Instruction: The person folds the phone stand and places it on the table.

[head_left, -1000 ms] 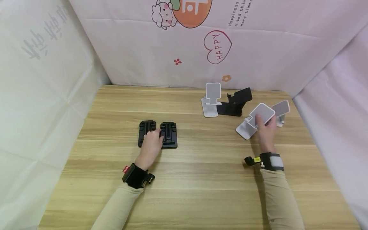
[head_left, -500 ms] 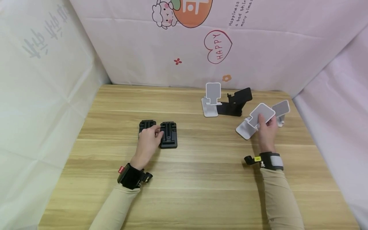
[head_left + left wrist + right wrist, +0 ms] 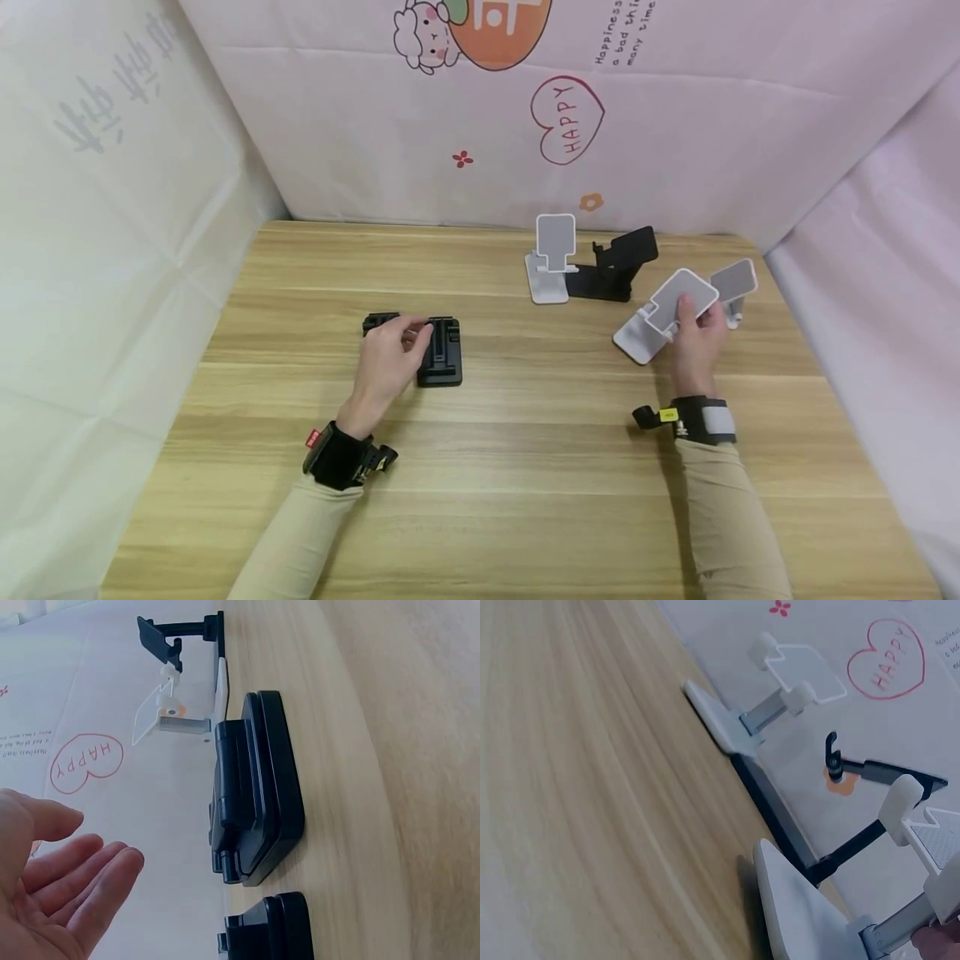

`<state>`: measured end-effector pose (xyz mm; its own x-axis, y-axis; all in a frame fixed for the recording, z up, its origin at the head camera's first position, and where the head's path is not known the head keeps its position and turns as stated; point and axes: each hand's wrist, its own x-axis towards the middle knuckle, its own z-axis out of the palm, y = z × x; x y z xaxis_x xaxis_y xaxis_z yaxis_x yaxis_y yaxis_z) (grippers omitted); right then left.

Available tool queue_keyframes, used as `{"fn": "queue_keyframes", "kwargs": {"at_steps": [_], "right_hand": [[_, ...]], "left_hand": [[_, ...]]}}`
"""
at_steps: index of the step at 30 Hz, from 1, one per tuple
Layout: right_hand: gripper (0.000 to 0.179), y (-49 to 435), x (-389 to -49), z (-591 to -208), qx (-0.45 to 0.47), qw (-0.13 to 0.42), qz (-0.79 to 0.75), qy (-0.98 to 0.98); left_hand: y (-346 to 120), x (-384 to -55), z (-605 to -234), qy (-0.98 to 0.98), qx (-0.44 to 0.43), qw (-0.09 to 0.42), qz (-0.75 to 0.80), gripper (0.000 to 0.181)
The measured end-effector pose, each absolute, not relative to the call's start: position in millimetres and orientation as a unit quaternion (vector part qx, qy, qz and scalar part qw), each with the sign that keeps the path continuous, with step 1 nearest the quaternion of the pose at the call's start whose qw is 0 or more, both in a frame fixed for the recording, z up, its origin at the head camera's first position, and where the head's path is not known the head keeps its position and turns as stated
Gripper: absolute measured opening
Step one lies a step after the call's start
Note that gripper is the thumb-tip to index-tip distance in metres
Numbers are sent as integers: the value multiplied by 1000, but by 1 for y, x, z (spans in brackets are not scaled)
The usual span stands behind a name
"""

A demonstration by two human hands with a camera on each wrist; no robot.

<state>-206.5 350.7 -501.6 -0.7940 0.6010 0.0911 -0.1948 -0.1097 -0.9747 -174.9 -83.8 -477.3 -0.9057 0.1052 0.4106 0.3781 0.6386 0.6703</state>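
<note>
My left hand (image 3: 384, 362) hovers over two folded black phone stands lying side by side. In the left wrist view its fingers (image 3: 101, 896) are loosely bent, hold nothing and are apart from the nearer folded stand (image 3: 259, 787). The right folded stand (image 3: 450, 358) shows mostly, while the hand hides much of the left folded stand (image 3: 380, 319). With thumb on the front and fingers behind, my right hand (image 3: 696, 354) grips the upper plate of an unfolded white phone stand (image 3: 663, 307). That stand's base (image 3: 799, 911) seems to rest on the table.
Behind, an unfolded white phone stand (image 3: 556, 242) stands beside an unfolded black phone stand (image 3: 600, 283). Another white phone stand (image 3: 735, 282) is just right of my right hand. A printed cloth (image 3: 360, 133) hangs along the back edge of the wooden table (image 3: 525, 467).
My left hand has lifted off the folded black stands, its fingers now raised above them. My right hand has stayed on the white phone stand with hardly any movement.
</note>
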Motion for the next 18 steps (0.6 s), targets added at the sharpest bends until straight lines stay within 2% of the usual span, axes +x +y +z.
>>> {"fn": "queue_keyframes", "kwargs": {"at_steps": [6,18], "right_hand": [[38,335,-201,-482,-154,282,733,-599],[29,288,-189,-438,-59,280,735,-614]], "left_hand": [[-81,-175,-477,-877,-142,176,-425,27],[-64,-174,-481,-862,-155,140,-461,28]]}}
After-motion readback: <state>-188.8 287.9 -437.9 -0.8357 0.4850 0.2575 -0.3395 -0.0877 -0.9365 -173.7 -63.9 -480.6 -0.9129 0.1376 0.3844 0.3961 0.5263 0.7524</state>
